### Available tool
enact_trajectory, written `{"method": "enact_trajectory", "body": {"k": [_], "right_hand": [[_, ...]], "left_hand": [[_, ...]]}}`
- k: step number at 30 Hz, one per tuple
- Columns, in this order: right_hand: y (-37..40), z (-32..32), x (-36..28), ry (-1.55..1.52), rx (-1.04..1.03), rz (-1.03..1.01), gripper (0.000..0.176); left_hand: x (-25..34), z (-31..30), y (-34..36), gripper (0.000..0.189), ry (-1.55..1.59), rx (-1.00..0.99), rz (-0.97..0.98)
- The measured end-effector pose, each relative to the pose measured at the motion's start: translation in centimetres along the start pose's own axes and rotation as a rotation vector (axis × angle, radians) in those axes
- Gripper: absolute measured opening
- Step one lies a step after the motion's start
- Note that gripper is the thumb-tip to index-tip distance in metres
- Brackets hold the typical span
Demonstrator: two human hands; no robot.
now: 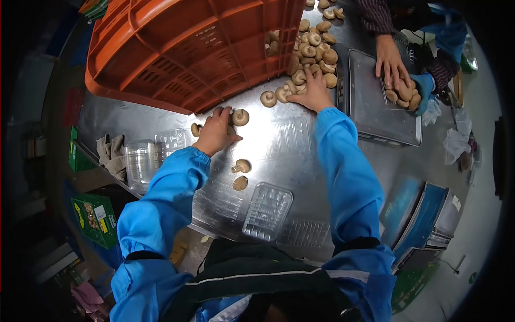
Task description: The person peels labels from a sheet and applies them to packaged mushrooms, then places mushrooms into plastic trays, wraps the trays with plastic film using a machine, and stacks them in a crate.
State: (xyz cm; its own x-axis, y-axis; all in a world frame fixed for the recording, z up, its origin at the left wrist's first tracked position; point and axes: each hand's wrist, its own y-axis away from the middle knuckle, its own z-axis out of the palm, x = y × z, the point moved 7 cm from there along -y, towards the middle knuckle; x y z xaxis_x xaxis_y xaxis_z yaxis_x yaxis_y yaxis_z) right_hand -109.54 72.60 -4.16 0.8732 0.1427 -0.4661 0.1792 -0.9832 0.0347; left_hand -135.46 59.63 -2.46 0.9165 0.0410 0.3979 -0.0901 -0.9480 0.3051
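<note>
My left hand (214,131) is low over the steel table, its fingers and thumb curled around a mushroom (231,130) that is partly hidden. Beside its fingertips lies another brown mushroom (241,117), and one more (196,129) shows at its left. My right hand (315,94) reaches to the near edge of a mushroom pile (314,48), thumb and fingers spread apart over the nearest ones. Just left of that thumb sit two mushrooms, one (268,99) at the end. Nearer me, two mushrooms (241,166) lie loose by a clear plastic tray (267,211).
A large orange crate (188,48) leans tilted over the table's far left. More clear trays (142,161) and a grey glove (111,153) lie at left. At right, another person's hand (391,61) rests on mushrooms beside a grey scale (381,96).
</note>
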Motion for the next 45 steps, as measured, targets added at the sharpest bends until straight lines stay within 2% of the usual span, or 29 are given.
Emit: {"method": "enact_trajectory", "body": {"k": [2, 4, 6, 8, 10, 12, 14, 16, 20, 21, 22, 24, 26, 28, 30, 32, 33, 34, 36, 37, 39, 40, 41, 42, 45], "right_hand": [[0.0, 0.9, -0.4, -0.029, -0.045, 0.011, 0.104], [0.9, 0.5, -0.1, -0.03, -0.048, 0.013, 0.105], [1.5, 0.6, 1.1, -0.16, -0.141, 0.078, 0.105], [1.1, 0.3, 1.3, -0.116, -0.119, 0.08, 0.103], [0.1, -0.7, 0.1, -0.14, 0.063, -0.078, 0.101], [-0.6, 0.3, -0.5, -0.147, 0.015, -0.064, 0.102], [-0.5, 0.8, -0.1, -0.147, -0.036, -0.05, 0.103], [0.3, 1.2, 0.8, -0.27, -0.142, -0.001, 0.106], [-0.2, -0.7, -0.8, -0.157, 0.012, -0.1, 0.104], [-0.8, -0.3, -0.9, -0.17, 0.054, -0.087, 0.1], [-0.9, 0.1, -0.9, -0.171, 0.051, -0.083, 0.1], [-1.4, 0.3, -1.0, -0.273, 0.018, -0.09, 0.095], [0.5, -0.9, -1.8, -0.276, 0.093, -0.11, 0.09], [1.7, 0.1, -1.0, -0.279, -0.108, 0.038, 0.086], [1.5, 0.2, 0.0, -0.261, -0.138, 0.055, 0.088], [0.3, -2.1, 0.5, -0.233, 0.14, 0.027, 0.092], [-0.4, -3.2, -0.6, -0.226, 0.288, -0.131, 0.09], [-0.7, -3.3, -0.5, -0.229, 0.29, -0.129, 0.09], [-1.6, -1.4, -1.1, -0.035, -0.028, -0.136, 0.085], [-1.4, -1.3, -1.1, -0.034, -0.03, -0.134, 0.085], [-1.0, -0.3, -1.4, -0.352, -0.135, -0.167, 0.08], [-0.2, 0.5, -1.3, -0.349, -0.136, -0.164, 0.08], [1.0, 1.1, -1.3, -0.355, -0.086, -0.159, 0.078], [1.8, 1.0, -1.7, -0.358, -0.038, -0.158, 0.077], [2.2, 0.9, -1.8, -0.466, -0.042, -0.105, 0.069]], "left_hand": [[0.6, 0.2, -1.0, 0.097, -0.027, -0.01, -0.027], [2.0, -0.1, -2.3, 0.098, 0.014, 0.075, 0.128], [2.1, 0.6, -3.7, 0.098, 0.111, 0.063, 0.111], [2.8, 1.3, -5.1, 0.097, 0.343, 0.114, 0.179], [5.2, 0.3, -5.5, 0.094, 0.312, 0.181, 0.211], [5.9, 0.0, -5.8, 0.09, 0.235, 0.203, 0.126], [5.7, 0.4, -5.6, 0.087, 0.224, 0.143, 0.097], [5.2, 0.2, -3.8, 0.085, 0.073, 0.154, 0.046], [2.8, 0.3, -2.0, 0.098, -0.082, 0.276, -0.011], [2.6, 0.6, -2.5, 0.105, 0.068, 0.257, 0.035], [2.4, 0.6, -2.9, 0.105, 0.068, 0.252, 0.035], [2.7, 0.9, -4.0, 0.106, 0.285, 0.176, 0.098], [3.5, 1.5, -4.7, 0.108, 0.336, 0.141, 0.133], [5.1, 2.6, -5.1, 0.11, 0.513, 0.042, 0.193], [6.0, 3.2, -5.8, 0.112, 0.548, 0.013, 0.229], [6.5, 2.8, -6.8, 0.113, 0.593, 0.019, 0.252], [6.6, 2.8, -7.3, 0.114, 0.584, 0.013, 0.266], [6.7, 2.7, -7.8, 0.114, 0.581, 0.012, 0.267], [7.1, 2.7, -8.6, 0.113, 0.655, -0.045, 0.302], [6.9, 3.0, -9.1, 0.111, 0.741, -0.099, 0.247], [7.0, 3.4, -10.0, 0.109, 0.865, -0.169, 0.225], [7.1, 3.8, -10.1, 0.106, 0.983, -0.239, 0.203], [7.5, 3.9, -10.1, 0.098, 1.008, -0.246, 0.233], [7.8, 3.8, -10.3, 0.098, 1.013, -0.243, 0.235], [8.6, 3.8, -9.8, 0.088, 1.2, -0.343, 0.181]]}}
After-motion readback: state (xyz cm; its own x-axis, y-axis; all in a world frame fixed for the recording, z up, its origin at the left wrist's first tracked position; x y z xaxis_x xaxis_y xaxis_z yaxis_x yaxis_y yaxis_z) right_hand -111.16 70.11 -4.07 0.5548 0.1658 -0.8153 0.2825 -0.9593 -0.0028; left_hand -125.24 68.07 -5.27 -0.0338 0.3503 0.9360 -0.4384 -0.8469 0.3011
